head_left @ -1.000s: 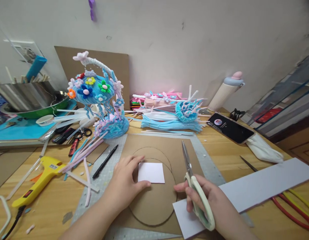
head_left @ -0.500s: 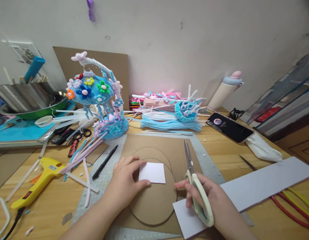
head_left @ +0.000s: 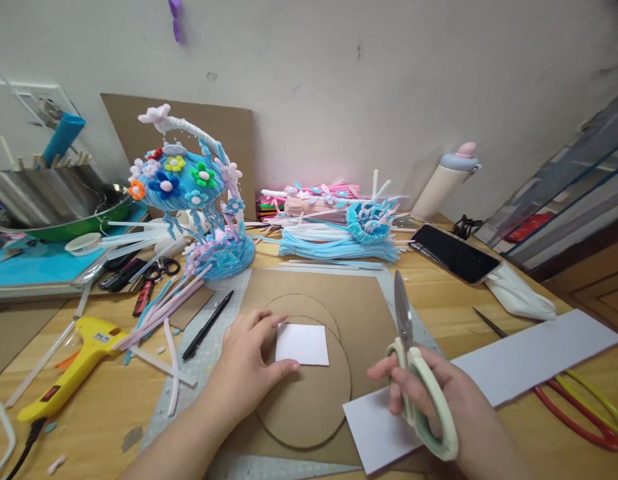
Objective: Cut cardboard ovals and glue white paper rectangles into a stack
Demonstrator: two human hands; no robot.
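My left hand (head_left: 251, 357) rests on a brown cardboard sheet (head_left: 293, 407), its thumb and forefinger at the edges of a small white card square (head_left: 302, 345). Two overlapping circles are drawn on the cardboard, and the square lies within the larger one. In my right hand (head_left: 433, 390) are scissors (head_left: 405, 320) with pale green handles, blades together and pointing up. Under that hand a long white card strip (head_left: 533, 353) runs off to the right, partly covered by hand and scissors.
A black pen (head_left: 209, 325) and a yellow glue gun (head_left: 73, 367) lie left. Behind stand a pipe-cleaner flower model (head_left: 183, 187) and blue pipe-cleaner bundles (head_left: 333, 247). On the right are a phone (head_left: 453, 253), a bottle (head_left: 446, 177) and red-and-yellow-handled scissors (head_left: 579, 413).
My right hand has moved right with the scissors, away from the white square. The left hand stays at the square. The phone's screen has gone dark.
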